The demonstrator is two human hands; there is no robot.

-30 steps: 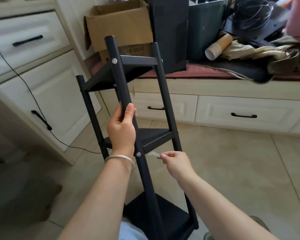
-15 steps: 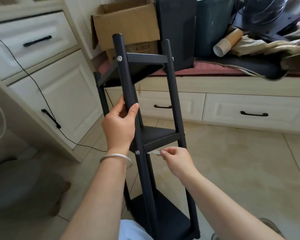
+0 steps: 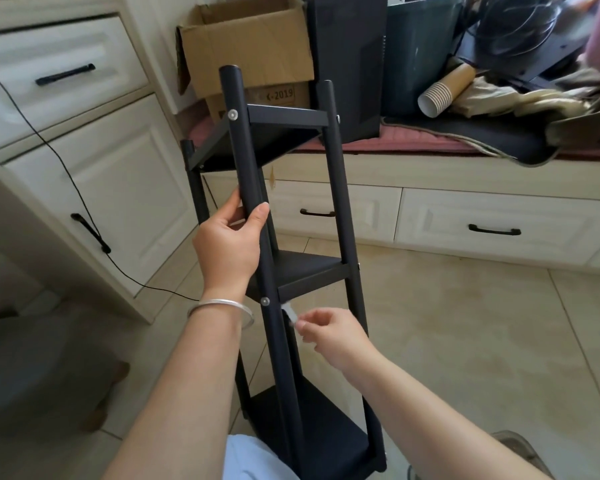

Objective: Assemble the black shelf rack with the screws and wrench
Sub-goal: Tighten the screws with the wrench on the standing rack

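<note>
The black shelf rack [image 3: 336, 188] stands upright on the tiled floor in front of me, with three black shelves between round black posts. Silver screws [image 3: 233, 114] show on the near post at the top and middle shelves. My left hand [image 3: 229, 244] grips the near left post between the top and middle shelves. My right hand [image 3: 329, 332] pinches a small silver wrench [image 3: 289, 314] just right of that post, below the middle shelf's screw [image 3: 265, 301]. The wrench's far end is hidden behind the post.
White cabinets with black handles [image 3: 63, 75] line the left and back. A cardboard box [image 3: 250, 39], black bags, stacked paper cups [image 3: 440, 93] and cloth lie on the cushioned bench behind the rack. A black cable [image 3: 84, 209] hangs down the left cabinet.
The rack has swung more upright and to the right in view. My right hand has dropped slightly with the wrench, turning it below the middle shelf. My left hand keeps its grip on the post.
</note>
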